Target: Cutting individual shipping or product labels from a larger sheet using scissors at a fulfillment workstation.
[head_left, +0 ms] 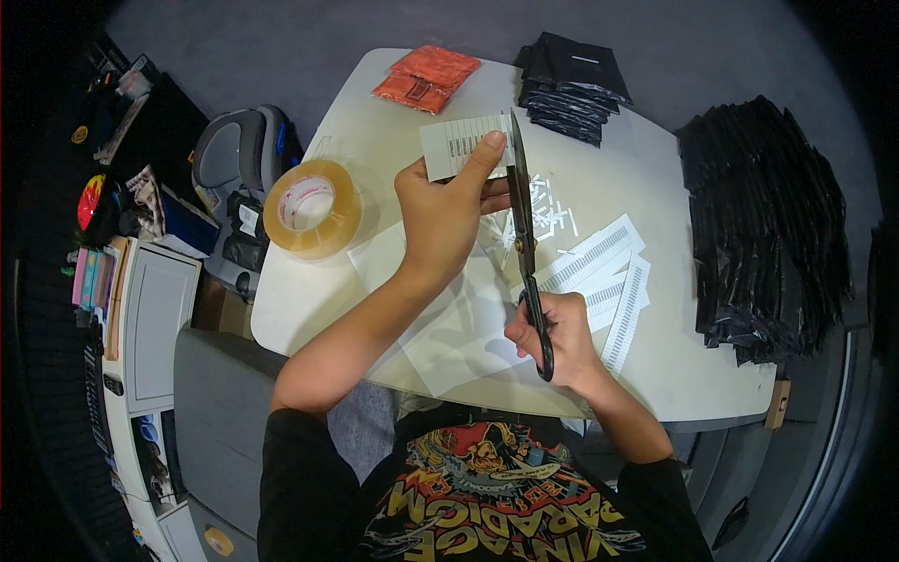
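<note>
My left hand (448, 208) pinches a small printed paper sheet (449, 148) between thumb and fingers, holding it above the table. In my right hand (560, 339) is a pair of long black scissors (524, 225), blades pointing away from me. The blades run along the right edge of the sheet, and whether they are parted cannot be made out. Beneath them lies a scatter of narrow white paper slips (552, 211). Several printed paper strips (590, 267) overlap to the right, by my right hand. A larger white sheet (440, 347) rests under my left forearm.
A big roll of clear tape (346, 220) sits at the table's left side. Orange packets (426, 77) and a stack of black plastic packages (573, 84) lie at the far edge. A tall pile of black packages (763, 234) stands at the right. A grey chair (220, 412) is at lower left.
</note>
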`<move>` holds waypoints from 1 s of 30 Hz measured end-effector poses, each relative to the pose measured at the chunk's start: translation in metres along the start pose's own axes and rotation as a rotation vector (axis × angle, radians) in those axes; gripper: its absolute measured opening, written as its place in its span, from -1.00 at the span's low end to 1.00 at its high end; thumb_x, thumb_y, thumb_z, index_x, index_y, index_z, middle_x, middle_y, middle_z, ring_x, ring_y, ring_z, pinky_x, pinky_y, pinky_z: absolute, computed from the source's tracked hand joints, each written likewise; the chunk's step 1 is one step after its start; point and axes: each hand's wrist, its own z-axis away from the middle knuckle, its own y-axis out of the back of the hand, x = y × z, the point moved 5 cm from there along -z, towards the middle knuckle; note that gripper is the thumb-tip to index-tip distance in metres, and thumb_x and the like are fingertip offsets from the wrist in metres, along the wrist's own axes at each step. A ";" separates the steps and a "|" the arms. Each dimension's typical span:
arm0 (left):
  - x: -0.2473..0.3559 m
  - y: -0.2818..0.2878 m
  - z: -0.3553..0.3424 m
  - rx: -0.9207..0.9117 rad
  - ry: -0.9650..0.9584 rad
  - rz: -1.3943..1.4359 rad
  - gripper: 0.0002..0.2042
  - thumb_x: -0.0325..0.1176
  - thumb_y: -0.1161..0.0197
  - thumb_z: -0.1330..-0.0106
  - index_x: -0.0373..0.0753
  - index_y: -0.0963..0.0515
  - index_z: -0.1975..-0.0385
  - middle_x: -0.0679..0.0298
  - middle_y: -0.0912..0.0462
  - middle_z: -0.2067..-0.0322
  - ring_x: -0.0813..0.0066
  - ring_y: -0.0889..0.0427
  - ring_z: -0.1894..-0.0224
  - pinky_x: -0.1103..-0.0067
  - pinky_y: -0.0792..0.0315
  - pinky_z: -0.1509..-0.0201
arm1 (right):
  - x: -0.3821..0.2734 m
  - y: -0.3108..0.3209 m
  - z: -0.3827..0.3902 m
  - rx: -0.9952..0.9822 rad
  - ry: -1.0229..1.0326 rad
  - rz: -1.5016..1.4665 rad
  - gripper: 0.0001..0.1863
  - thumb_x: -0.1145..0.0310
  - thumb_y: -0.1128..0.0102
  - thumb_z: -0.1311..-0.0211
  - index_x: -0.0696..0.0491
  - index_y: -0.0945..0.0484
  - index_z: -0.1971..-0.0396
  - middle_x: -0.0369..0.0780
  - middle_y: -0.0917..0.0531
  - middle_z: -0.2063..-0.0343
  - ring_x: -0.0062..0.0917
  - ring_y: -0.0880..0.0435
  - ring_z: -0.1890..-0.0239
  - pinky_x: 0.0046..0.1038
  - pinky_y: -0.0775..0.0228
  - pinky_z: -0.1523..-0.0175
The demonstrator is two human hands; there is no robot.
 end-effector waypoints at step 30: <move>0.000 -0.001 0.000 -0.002 -0.009 -0.001 -0.67 -0.28 -0.36 -0.34 -0.47 -0.57 0.13 0.05 -0.71 0.19 0.20 -0.79 0.28 0.51 -0.70 0.33 | -0.002 0.000 0.000 0.051 -0.032 0.033 -0.49 0.18 -0.52 -0.09 0.16 -0.41 0.77 -0.26 -0.31 0.87 -0.63 -0.21 0.75 -0.46 -0.13 0.62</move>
